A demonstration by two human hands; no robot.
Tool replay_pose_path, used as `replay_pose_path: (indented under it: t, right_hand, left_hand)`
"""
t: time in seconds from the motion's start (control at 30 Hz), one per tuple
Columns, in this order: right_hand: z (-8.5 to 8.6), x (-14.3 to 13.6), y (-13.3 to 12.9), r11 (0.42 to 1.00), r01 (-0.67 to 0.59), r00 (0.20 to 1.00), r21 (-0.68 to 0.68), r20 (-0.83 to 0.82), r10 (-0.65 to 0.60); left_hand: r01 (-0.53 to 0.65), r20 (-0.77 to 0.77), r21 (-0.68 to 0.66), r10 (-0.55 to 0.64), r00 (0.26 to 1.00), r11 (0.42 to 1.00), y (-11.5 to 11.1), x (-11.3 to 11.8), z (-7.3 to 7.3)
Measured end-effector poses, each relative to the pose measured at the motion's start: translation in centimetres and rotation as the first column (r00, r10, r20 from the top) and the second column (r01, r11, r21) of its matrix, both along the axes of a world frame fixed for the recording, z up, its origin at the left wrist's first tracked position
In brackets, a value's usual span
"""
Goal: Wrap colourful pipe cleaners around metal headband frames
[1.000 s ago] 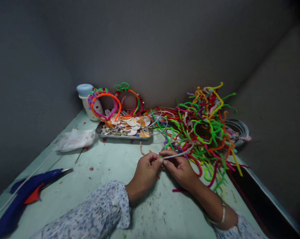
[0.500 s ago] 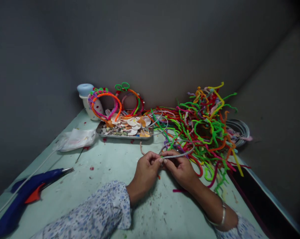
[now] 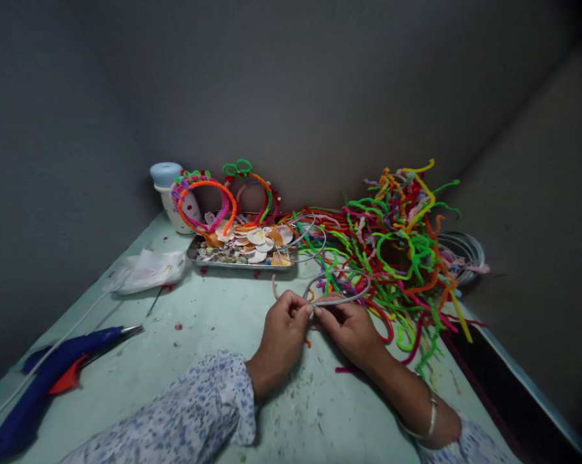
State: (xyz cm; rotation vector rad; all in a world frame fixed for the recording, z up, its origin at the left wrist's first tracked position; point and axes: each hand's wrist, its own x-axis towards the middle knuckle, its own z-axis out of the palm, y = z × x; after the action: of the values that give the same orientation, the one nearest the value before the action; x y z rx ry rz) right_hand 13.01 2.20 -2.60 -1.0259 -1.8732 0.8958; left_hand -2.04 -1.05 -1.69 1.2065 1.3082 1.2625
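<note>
A grey pipe cleaner or wrapped wire (image 3: 353, 295), bent into a loop, runs between my two hands above the table. My left hand (image 3: 285, 325) pinches it with thumb and forefinger. Close beside, my right hand (image 3: 349, 328) grips it the same way, the thumbs nearly touching. A speck of green shows at the fingertips, too small to name. Past the hands lies a large tangle of coloured pipe cleaners (image 3: 407, 251). An orange end (image 3: 308, 343) pokes out just below my fingers.
A metal tray (image 3: 242, 265) holds shells and small beads, with fuzzy headbands (image 3: 206, 183) propped on it. Behind stands a lidded jar (image 3: 166, 175). A plastic bag (image 3: 150, 270) and a blue glue gun (image 3: 53, 374) with its cord lie left. Coiled wire (image 3: 474, 251) sits right.
The grey loop has shifted slightly left and dipped lower. Both hands keep almost the same place and still pinch it.
</note>
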Motion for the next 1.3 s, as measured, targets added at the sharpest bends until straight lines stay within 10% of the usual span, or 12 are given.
replay_pose_path:
  t: [1.3]
  right_hand:
    - [0.64, 0.15, -0.52, 0.975, -0.014, 0.995, -0.221, -0.103, -0.009]
  left_hand:
    - [0.069, 0.047, 0.003, -0.069, 0.996, 0.998, -0.12, -0.13, 0.09]
